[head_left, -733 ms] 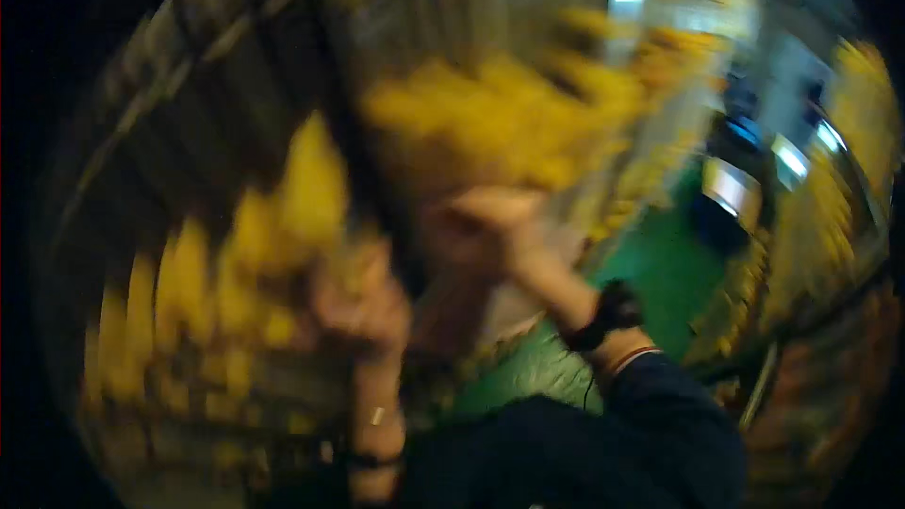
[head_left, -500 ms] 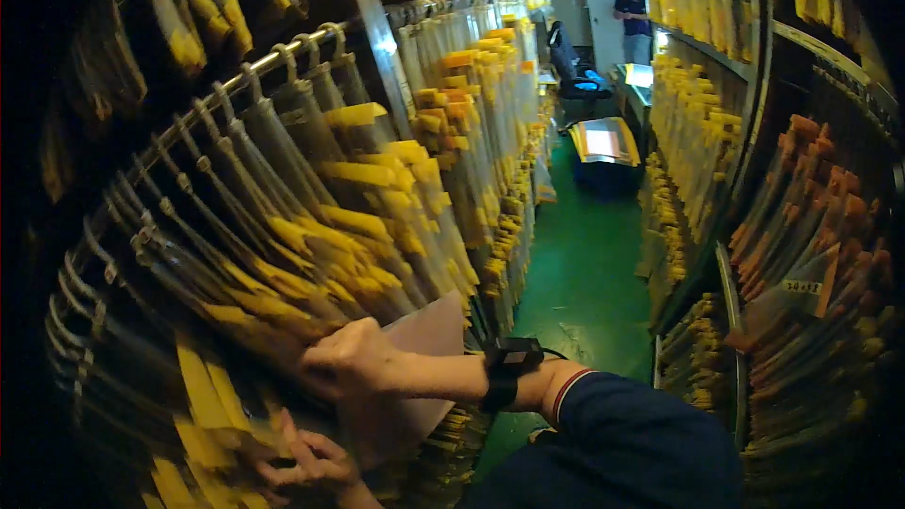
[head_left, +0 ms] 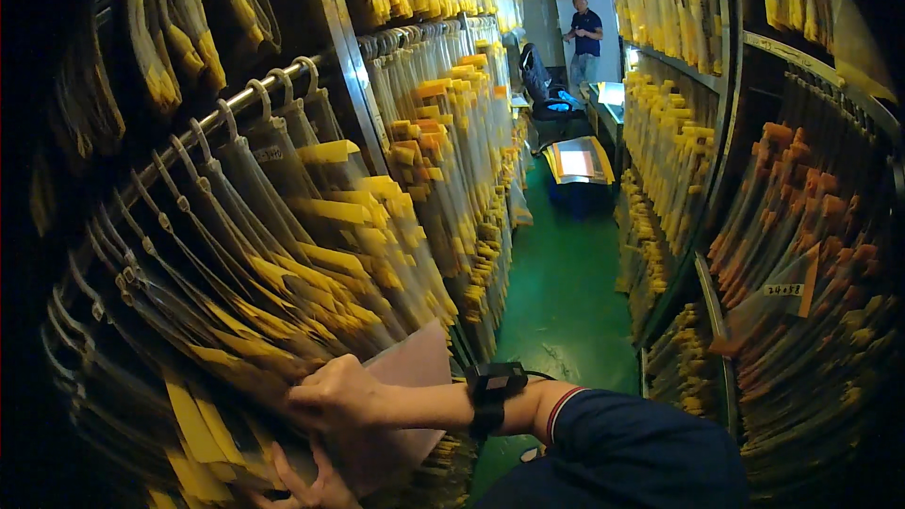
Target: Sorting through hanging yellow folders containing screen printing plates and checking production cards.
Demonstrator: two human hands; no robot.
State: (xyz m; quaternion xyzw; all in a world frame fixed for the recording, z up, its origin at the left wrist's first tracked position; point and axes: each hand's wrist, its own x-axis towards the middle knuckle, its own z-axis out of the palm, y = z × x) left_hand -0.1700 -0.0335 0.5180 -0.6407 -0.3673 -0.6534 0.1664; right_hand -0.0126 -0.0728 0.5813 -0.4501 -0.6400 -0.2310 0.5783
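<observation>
Hands deep in the near-left rack: right hand (head_left: 339, 398) clamps hanging sleeves (head_left: 283, 302) aside, left hand (head_left: 311, 485) open-fingered beneath a pale sheet (head_left: 415, 368). Sorting step, seemingly; next needs careful parting.

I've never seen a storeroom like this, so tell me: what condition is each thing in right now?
Right hand: pressed among the hanging sleeves, grip closed on their edges.
Left hand: low, fingers spread under the pink sheet.
Pink sheet: partly out from the row.
Hanging clear sleeves: on hooks, packed and slanted.
Rail: loaded with hooks.
Wrist device: strapped on.
Person in the aisle: standing.
</observation>
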